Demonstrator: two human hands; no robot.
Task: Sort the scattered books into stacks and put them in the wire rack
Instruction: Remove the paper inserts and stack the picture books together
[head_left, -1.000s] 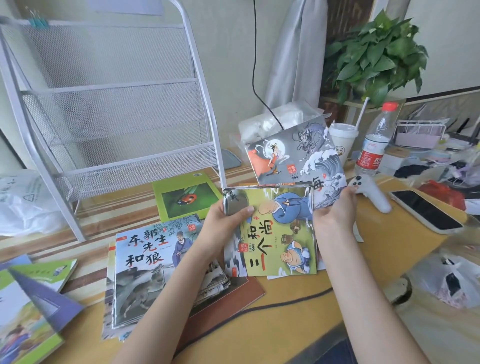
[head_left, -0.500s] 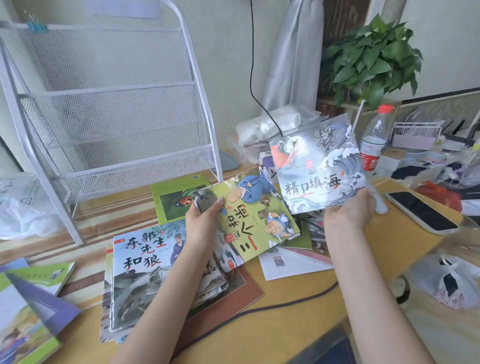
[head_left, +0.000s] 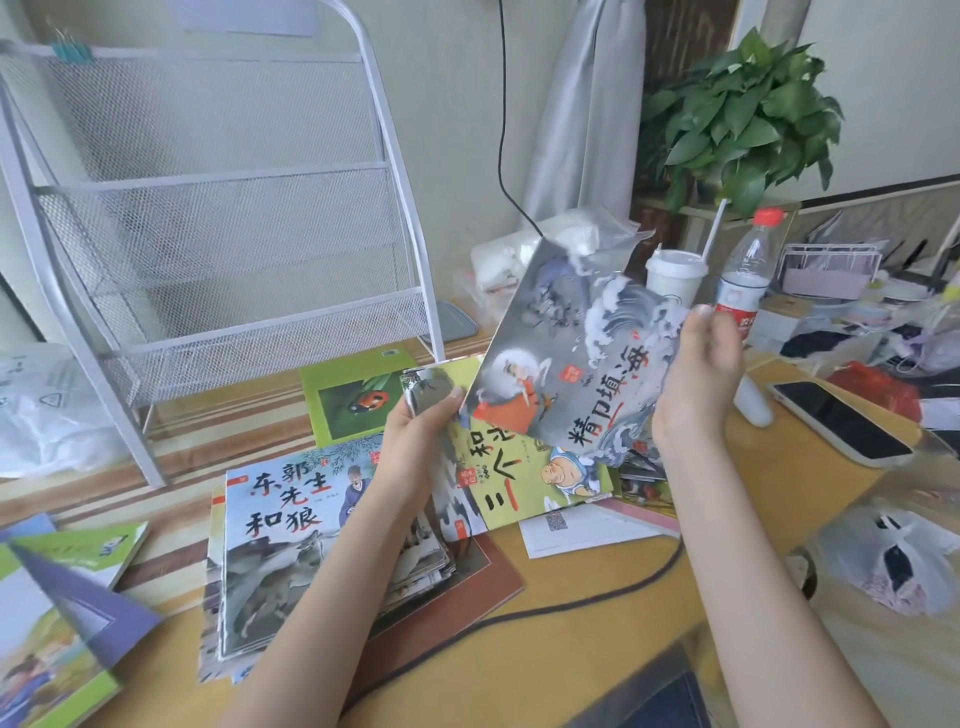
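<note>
— What's moved since half a second back?

— Since then the grey wave book (head_left: 582, 353) has swung left and tilted hard; its lower corner now overlaps the yellow-green monk book (head_left: 511, 478). I see the right hand (head_left: 693, 384) holding the grey book by its right edge, the grip clamped on it with the fingers behind the cover.

— And the other hand?

— I see the left hand (head_left: 415, 441) pinching the monk book at its upper left corner, thumb on top. Both books are held above the bench (head_left: 597, 613).

— What lies around them?

— Just left, a stack of books (head_left: 291, 545) with a wolf cover on top rests on the bench. Behind it lies a green ladybird book (head_left: 358, 395), near the foot of the white wire rack (head_left: 218, 249). Farther left I see more green and purple books (head_left: 57, 597). To the right stand a cup with a straw (head_left: 675, 275) and a water bottle (head_left: 743, 280), with a phone (head_left: 836, 421) lying flat beyond the right hand.
</note>
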